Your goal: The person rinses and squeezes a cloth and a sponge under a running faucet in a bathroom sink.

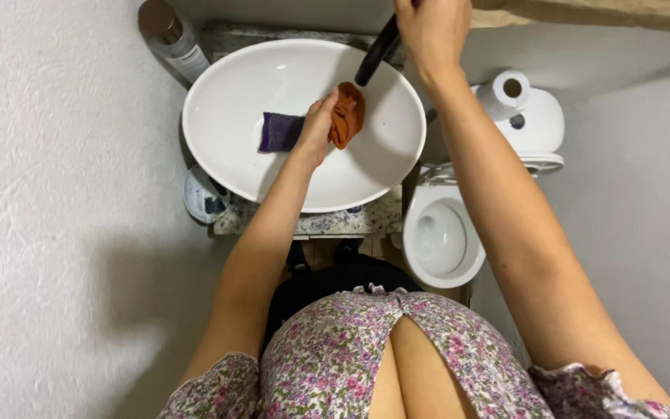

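Floral-print fabric of your dress (335,357) fills the lower frame. Your left hand (318,124) is closed around a crumpled orange cloth (348,115) inside the smooth white oval basin (226,109); a flat purple sponge (278,132) lies touching that hand. Your right hand (430,29) grips the black tap (376,53) above the cloth. A metal-capped spray can (174,35) stands at the basin's far left on the speckled stone counter (335,223). Right of the counter sit a white toilet (443,237) and a paper roll (505,91). Rough white walls enclose the room
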